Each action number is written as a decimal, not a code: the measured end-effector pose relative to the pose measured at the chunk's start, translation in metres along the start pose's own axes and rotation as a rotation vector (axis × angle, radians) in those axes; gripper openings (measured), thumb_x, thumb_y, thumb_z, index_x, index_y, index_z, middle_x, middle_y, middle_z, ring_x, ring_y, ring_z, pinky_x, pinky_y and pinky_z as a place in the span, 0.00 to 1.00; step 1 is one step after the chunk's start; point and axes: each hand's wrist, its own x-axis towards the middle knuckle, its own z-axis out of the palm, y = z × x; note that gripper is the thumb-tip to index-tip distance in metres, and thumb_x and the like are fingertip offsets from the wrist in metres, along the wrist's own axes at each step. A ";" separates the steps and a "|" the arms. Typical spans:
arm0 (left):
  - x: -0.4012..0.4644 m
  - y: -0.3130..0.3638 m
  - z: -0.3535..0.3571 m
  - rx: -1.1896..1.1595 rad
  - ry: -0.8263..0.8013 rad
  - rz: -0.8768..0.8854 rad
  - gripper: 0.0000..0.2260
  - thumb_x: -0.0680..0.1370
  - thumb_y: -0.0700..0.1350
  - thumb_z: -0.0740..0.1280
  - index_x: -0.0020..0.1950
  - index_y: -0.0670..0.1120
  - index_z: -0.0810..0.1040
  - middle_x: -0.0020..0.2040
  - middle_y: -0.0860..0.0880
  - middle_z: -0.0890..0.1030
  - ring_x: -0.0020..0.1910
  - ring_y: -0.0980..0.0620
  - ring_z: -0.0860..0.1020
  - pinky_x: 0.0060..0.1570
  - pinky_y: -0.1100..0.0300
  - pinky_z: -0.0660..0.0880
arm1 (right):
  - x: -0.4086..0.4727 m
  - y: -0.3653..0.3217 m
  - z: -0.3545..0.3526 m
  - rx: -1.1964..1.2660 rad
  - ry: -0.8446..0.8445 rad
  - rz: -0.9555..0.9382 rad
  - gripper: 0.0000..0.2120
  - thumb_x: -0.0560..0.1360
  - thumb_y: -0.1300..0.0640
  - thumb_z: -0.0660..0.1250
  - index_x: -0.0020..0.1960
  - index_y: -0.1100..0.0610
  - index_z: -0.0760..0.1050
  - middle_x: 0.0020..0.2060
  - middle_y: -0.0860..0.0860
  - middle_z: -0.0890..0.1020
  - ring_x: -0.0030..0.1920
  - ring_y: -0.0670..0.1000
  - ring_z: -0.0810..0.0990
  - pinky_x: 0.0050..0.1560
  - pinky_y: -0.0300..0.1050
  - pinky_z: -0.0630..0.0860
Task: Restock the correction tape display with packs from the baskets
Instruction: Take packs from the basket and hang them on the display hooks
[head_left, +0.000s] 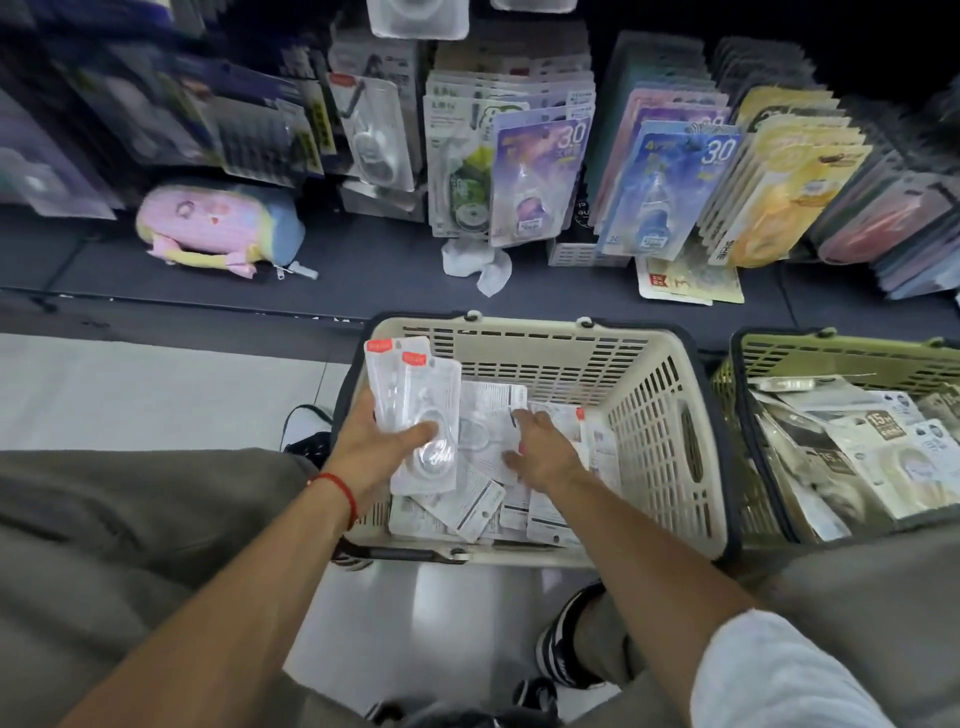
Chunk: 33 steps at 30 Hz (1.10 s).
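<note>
left hand (375, 441) – grips two clear packs (415, 410) over beige basket (665, 415) | right hand (543, 447) – fingers spread, pressing on loose packs (483, 512) inside | green basket (841, 358) beside

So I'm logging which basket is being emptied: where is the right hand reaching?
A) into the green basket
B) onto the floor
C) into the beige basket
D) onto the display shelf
C: the right hand lies on loose packs inside the beige basket, while the green basket sits untouched beside it.
</note>
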 end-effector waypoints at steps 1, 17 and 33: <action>-0.003 -0.003 -0.003 0.000 -0.011 0.009 0.35 0.73 0.36 0.80 0.75 0.55 0.72 0.62 0.50 0.85 0.62 0.48 0.83 0.64 0.43 0.80 | 0.002 -0.002 0.010 -0.099 -0.020 -0.003 0.37 0.81 0.51 0.71 0.82 0.58 0.56 0.77 0.58 0.64 0.75 0.60 0.69 0.71 0.58 0.73; 0.010 -0.009 0.001 0.017 0.048 0.082 0.26 0.71 0.48 0.83 0.64 0.63 0.78 0.56 0.57 0.87 0.57 0.56 0.84 0.55 0.52 0.81 | -0.022 0.020 -0.104 0.806 0.263 -0.145 0.07 0.78 0.62 0.75 0.52 0.51 0.84 0.46 0.43 0.86 0.45 0.43 0.82 0.46 0.39 0.79; 0.001 -0.017 0.003 -0.230 -0.186 -0.092 0.35 0.64 0.45 0.84 0.68 0.56 0.76 0.60 0.49 0.87 0.59 0.46 0.86 0.50 0.44 0.85 | 0.004 -0.031 -0.041 0.814 0.284 -0.081 0.17 0.78 0.48 0.75 0.62 0.54 0.78 0.52 0.48 0.82 0.52 0.51 0.83 0.51 0.52 0.84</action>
